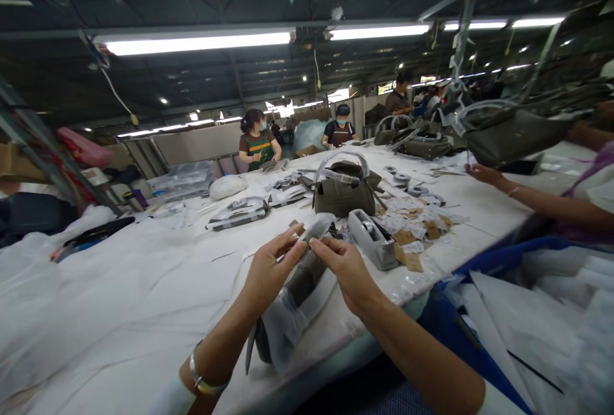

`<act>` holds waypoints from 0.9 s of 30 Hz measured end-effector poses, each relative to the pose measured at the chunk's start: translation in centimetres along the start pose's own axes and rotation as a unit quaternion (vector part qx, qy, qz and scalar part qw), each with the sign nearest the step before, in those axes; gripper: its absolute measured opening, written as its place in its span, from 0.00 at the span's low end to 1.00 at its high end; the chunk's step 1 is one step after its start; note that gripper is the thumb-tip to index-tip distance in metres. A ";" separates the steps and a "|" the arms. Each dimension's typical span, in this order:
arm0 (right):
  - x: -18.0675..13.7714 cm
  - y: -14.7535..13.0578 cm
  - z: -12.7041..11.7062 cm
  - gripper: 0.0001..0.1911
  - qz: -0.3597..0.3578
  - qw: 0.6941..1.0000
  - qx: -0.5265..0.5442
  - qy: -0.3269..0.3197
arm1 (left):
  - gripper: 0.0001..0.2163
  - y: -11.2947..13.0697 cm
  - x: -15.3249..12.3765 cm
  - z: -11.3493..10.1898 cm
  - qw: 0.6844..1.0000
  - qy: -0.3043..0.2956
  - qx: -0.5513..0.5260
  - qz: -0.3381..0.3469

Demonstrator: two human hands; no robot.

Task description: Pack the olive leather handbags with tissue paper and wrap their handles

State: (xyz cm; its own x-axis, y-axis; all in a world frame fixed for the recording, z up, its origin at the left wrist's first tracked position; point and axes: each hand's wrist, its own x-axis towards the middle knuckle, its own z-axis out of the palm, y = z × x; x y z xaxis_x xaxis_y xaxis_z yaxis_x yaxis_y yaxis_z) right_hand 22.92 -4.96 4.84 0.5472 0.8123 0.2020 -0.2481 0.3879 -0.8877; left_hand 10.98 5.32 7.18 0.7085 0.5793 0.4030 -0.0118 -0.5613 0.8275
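A dark olive bag, partly covered in translucent wrap, lies on the white table near its front edge, its long axis slanting from near left to far right, the far end pointing toward an upright olive bag. At that far end, the left hand and right hand pinch the wrap, thumbs and forefingers nearly together on it, thumb tips just beside each other. A grey tape dispenser stands beyond the right hand.

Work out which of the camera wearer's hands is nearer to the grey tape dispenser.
Right. The right hand is just beside the grey tape dispenser, on its left; the left hand is farther off, beyond the right hand.
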 end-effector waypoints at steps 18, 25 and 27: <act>-1.1 1.5 -2.1 0.15 0.093 0.978 0.178 -0.057 | 0.15 1.0 -0.3 0.3 0.994 0.015 -0.106 -0.039; -1.7 2.0 -0.7 0.10 0.031 0.990 0.135 -0.029 | 0.12 1.3 -0.8 0.4 0.999 0.011 -0.035 0.011; -1.8 2.2 -0.2 0.09 0.009 0.992 0.123 -0.007 | 0.11 1.4 -1.0 0.7 0.999 0.030 0.007 0.038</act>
State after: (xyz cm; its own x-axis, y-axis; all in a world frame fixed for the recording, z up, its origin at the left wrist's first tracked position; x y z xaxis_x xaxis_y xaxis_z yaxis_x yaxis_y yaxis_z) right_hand 21.57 -5.68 2.44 0.5303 0.8251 0.1950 -0.4453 0.4668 -0.7641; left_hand 10.69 3.56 7.64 0.6628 0.5683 0.4876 -0.0543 -0.6129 0.7883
